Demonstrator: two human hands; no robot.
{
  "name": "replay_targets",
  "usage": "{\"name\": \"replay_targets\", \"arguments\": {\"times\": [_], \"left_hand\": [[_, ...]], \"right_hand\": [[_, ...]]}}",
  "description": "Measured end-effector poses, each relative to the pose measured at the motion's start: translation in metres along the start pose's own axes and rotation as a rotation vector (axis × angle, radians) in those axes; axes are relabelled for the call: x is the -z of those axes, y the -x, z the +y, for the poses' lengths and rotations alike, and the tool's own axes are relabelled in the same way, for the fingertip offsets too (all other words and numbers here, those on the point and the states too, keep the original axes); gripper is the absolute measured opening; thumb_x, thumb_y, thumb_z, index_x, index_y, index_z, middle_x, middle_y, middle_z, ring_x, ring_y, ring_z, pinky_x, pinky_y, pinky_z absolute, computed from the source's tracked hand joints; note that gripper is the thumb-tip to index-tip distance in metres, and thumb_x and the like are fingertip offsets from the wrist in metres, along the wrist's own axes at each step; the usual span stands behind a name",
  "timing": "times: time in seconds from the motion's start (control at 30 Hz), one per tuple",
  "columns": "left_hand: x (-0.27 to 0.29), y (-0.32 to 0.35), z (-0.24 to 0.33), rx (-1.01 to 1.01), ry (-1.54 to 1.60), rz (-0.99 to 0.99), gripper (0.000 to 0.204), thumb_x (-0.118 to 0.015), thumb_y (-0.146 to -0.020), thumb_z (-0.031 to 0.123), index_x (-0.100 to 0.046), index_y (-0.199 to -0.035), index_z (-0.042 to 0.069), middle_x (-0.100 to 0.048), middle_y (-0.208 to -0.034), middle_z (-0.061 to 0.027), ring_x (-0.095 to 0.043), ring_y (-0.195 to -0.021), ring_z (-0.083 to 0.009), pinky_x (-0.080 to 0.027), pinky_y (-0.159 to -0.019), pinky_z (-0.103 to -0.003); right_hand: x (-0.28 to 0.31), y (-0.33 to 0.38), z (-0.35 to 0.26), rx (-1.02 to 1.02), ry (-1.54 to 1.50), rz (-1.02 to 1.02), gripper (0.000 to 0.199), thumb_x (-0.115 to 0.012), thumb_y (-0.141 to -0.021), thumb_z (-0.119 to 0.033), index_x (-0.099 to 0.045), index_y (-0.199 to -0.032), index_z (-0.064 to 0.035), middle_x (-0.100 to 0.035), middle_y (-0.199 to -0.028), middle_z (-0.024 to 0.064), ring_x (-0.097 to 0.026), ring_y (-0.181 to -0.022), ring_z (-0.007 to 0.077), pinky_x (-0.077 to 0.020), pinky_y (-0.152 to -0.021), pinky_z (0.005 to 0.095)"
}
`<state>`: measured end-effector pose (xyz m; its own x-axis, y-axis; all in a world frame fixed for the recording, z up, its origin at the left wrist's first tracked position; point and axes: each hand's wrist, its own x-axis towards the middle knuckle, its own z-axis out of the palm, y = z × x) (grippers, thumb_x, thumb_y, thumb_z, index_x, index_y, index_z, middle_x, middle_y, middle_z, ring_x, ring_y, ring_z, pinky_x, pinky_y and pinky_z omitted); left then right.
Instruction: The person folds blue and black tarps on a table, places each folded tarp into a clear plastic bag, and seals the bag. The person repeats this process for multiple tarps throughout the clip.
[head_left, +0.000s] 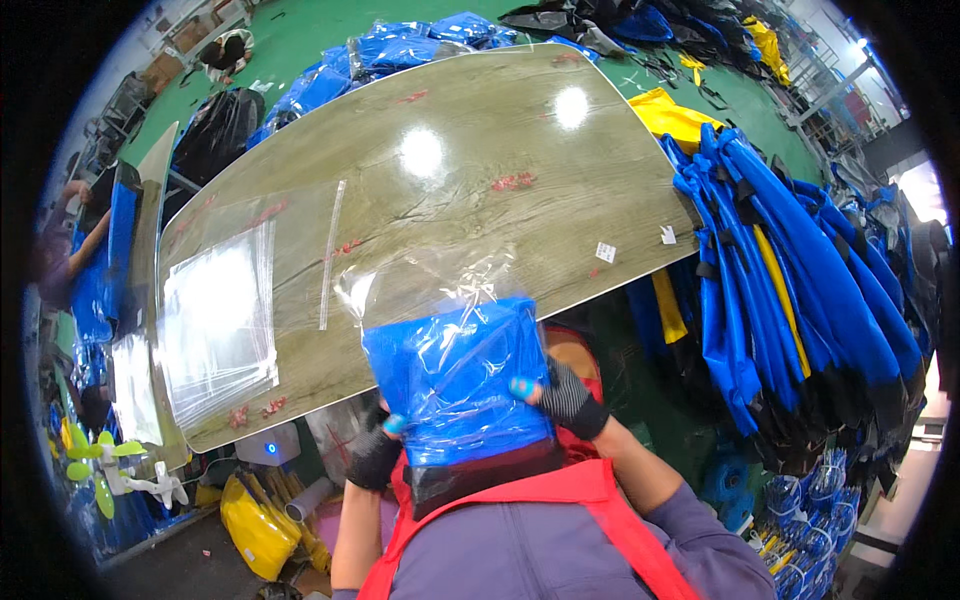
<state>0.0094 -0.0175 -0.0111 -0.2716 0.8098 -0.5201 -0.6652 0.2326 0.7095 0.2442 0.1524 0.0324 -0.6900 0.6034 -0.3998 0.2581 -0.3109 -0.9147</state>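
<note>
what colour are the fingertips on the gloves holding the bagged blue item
Light blue fingertips on dark gloves, seen in the head view; both hands, left hand and right hand, grip the bagged blue item.

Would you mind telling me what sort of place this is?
Probably a factory packing area: a stack of clear plastic bags on a long worktable, piles of folded blue fabric items alongside, and gloved hands bagging another blue item.

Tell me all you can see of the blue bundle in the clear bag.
The blue bundle is folded glossy fabric with a black lower end, mostly inside a crinkled clear plastic bag whose top stands empty above it. The gloved left hand and right hand grip its sides, upright, at the table edge.
</note>
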Motion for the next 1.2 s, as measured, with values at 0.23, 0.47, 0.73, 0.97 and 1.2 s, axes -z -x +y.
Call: {"name": "replay_targets", "arguments": {"times": [0.23,0.47,0.73,0.97,1.2], "left_hand": [[0.021,0.007,-0.002,-0.150,-0.270,-0.004,0.026,-0.068,-0.087,0.034,-0.057,-0.089,0.011,-0.054,-0.083,0.0048,-0.046,-0.075,-0.0077,-0.039,-0.067,-0.024],[0.004,-0.021,0.030,-0.283,0.046,-0.048,0.068,-0.069,-0.083,0.043,-0.043,-0.132,0.003,-0.058,-0.118,-0.0121,-0.058,-0.105,-0.0215,-0.048,-0.089,-0.035],[-0.018,-0.018,0.021,-0.046,-0.350,0.013,0.057,-0.073,-0.080,0.027,-0.051,-0.127,0.002,-0.060,-0.119,-0.0117,-0.058,-0.104,-0.0214,-0.048,-0.089,-0.035],[-0.010,-0.002,0.024,0.054,-0.152,0.119,0.053,-0.063,-0.089,0.033,-0.048,-0.130,0.003,-0.058,-0.121,-0.0095,-0.060,-0.099,-0.0205,-0.051,-0.085,-0.034],[-0.026,-0.018,0.027,0.035,-0.367,0.086,0.054,-0.073,-0.082,0.029,-0.053,-0.125,0.003,-0.062,-0.114,-0.0077,-0.058,-0.097,-0.0170,-0.046,-0.089,-0.033]], "right_hand": [[0.007,-0.008,0.000,0.041,-0.064,0.086,0.048,-0.064,-0.087,-0.039,-0.058,-0.119,-0.0031,-0.066,-0.103,0.0110,-0.061,-0.092,0.0175,-0.0500,-0.081,0.0348],[-0.016,0.013,0.016,0.052,-0.072,0.267,0.045,-0.065,-0.087,-0.041,-0.062,-0.106,-0.0008,-0.066,-0.091,0.0089,-0.058,-0.086,0.0148,-0.0475,-0.079,0.0307],[0.010,-0.023,0.019,0.304,-0.082,0.297,0.050,-0.064,-0.086,-0.047,-0.063,-0.104,-0.0011,-0.064,-0.090,0.0048,-0.056,-0.083,0.0127,-0.0468,-0.076,0.0295],[-0.005,0.020,0.021,0.079,-0.032,0.127,0.046,-0.062,-0.088,-0.045,-0.064,-0.099,-0.0002,-0.065,-0.082,0.0088,-0.058,-0.075,0.0142,-0.0483,-0.069,0.0331],[0.019,-0.022,-0.005,0.122,-0.062,0.251,0.049,-0.065,-0.085,-0.047,-0.066,-0.102,-0.0008,-0.067,-0.084,0.0065,-0.059,-0.079,0.0119,-0.0483,-0.071,0.0288]]}}
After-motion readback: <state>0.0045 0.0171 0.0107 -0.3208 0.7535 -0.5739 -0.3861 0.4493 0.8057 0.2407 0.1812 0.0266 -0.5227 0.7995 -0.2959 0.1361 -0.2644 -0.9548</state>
